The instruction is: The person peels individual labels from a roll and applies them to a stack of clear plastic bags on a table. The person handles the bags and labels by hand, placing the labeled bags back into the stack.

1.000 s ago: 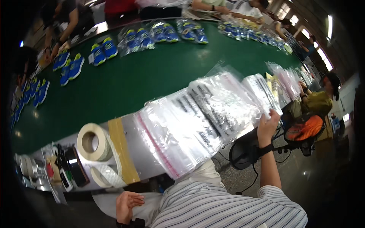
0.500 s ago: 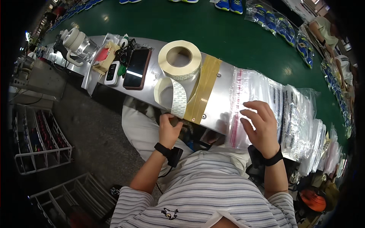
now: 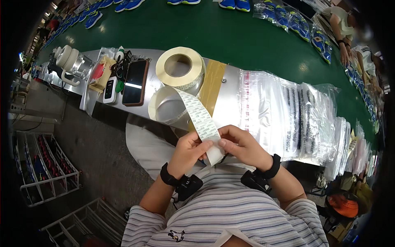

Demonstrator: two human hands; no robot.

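A strip of white stickers on backing paper runs from a loose coil on the metal shelf down to my chest. My left hand and my right hand both pinch the strip's lower end, fingertips meeting on it. A large roll of labels stands on the shelf behind the coil. Clear plastic bags lie overlapped to the right of my hands.
A phone, a small device, a water jug and clutter sit at the shelf's left. Blue shoes line the green conveyor. Wire racks stand on the floor at left. Other people work at the far right.
My right hand left the plastic bags and joined my left hand on the sticker strip, which is now pulled down off the shelf toward my chest.
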